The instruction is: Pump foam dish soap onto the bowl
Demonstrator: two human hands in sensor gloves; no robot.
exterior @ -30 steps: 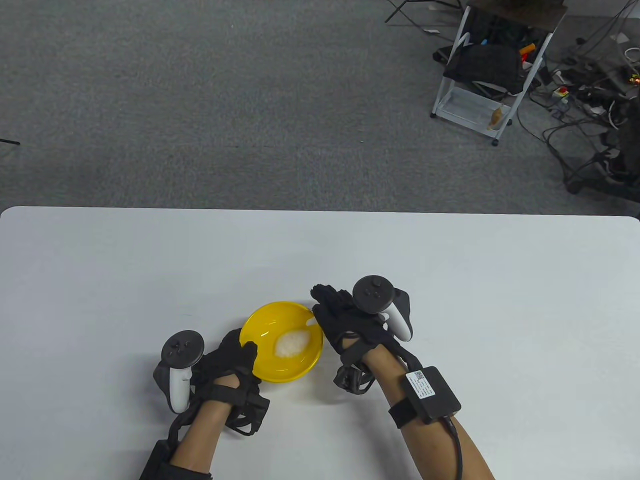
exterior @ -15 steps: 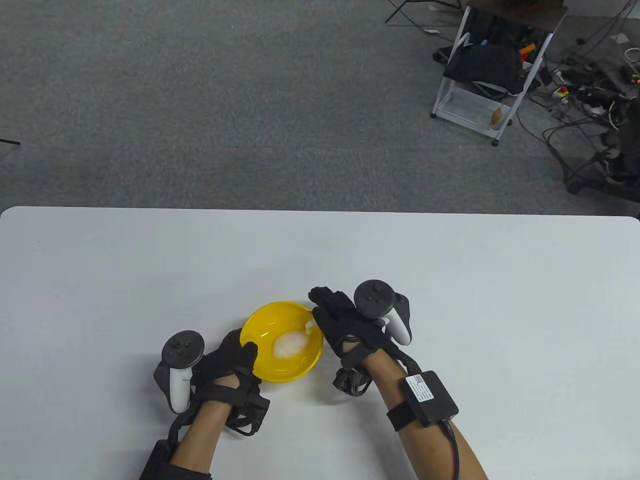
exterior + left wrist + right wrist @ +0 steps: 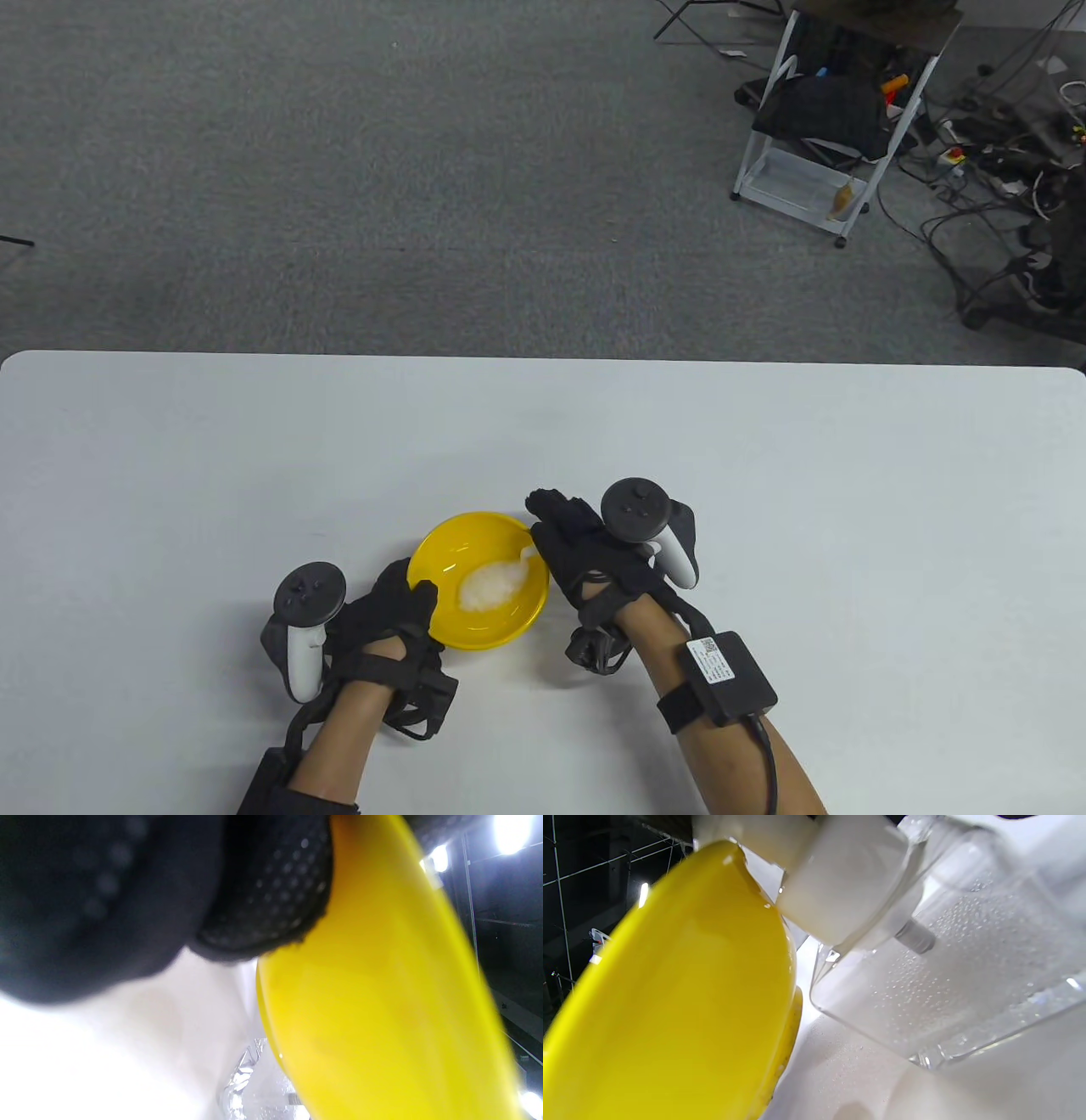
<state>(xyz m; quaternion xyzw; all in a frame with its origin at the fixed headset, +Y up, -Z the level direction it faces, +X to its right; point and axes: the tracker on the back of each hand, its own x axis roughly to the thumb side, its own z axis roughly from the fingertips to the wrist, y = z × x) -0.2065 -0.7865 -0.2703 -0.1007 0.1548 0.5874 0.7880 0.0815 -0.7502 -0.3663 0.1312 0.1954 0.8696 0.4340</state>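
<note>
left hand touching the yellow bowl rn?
Touching. In the table view the left hand has its thumb hooked over the yellow bowl rim; the left wrist view shows gloved fingers pressed against its outer wall.

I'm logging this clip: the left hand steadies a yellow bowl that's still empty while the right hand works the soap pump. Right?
Not quite: the yellow bowl already holds a mound of white foam, as the table view shows. The left hand does grip its rim while the right hand covers the pump.

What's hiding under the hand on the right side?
Under the right hand is a clear soap bottle with a white pump, seen from the wrist. From above the hand covers it; only foam in the yellow bowl shows.
</note>
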